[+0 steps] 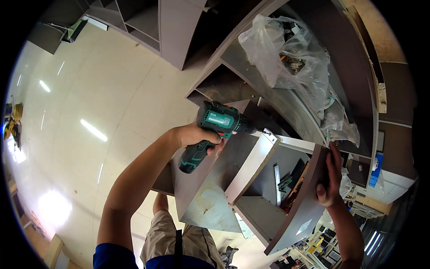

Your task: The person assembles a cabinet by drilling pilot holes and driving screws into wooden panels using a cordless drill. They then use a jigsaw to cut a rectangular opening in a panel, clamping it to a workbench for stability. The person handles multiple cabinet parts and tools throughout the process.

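My left hand (199, 136) is wrapped around the grip of a green and black cordless drill (219, 120). The drill points right, its tip at the far corner of a small drawer (251, 167) with white-grey sides. Tilted on the drawer's right is its brown front panel (293, 204). Against that panel's outer face, near the far end, my right hand (330, 179) lies with fingers stretched out and thumb apart. Inside the drawer are a metal strip (277, 184), dark green tools and an orange-edged item (296, 188). Whether a screw sits at the drill tip is too small to tell.
Grey board surfaces (210, 197) lie under the drawer. Beyond it, a cabinet frame holds a clear plastic bag (286, 58) with small hardware. More brown cabinets (172, 31) stand at the back. Pale glossy floor (112, 89) spreads on the left, with a green broom (74, 30).
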A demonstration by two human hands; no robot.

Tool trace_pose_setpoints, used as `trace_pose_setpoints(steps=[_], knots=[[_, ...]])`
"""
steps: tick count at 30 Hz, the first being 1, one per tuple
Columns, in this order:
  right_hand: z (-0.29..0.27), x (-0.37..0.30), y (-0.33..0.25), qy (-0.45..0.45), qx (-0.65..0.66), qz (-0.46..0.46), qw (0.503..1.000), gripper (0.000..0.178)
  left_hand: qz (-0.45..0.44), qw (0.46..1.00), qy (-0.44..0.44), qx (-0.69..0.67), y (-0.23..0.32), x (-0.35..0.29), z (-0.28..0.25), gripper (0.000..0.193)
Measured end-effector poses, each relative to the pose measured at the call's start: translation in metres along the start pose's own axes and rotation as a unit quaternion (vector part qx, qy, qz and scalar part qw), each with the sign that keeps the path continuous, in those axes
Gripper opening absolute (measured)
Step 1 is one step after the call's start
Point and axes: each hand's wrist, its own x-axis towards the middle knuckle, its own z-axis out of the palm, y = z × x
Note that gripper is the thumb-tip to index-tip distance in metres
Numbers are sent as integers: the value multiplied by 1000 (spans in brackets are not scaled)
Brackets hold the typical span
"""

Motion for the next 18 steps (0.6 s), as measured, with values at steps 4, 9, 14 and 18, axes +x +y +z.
trace_pose_setpoints(steps=[4, 9, 14, 18], knots=[[-2, 0, -1, 4, 5, 5, 1000, 78, -7, 1000, 23, -10, -5, -4, 7, 40], [0, -1, 0, 12, -3, 5, 1000, 78, 6, 998, 18, -65, -23, -8, 7, 40], [-1, -2, 0, 15, 3, 6, 1000, 77, -3, 991, 85, -98, -65, -13, 1, 42], [0, -1, 0, 21, 5, 2, 1000, 76, -43, 990, 112, -68, -92, -14, 3, 42]])
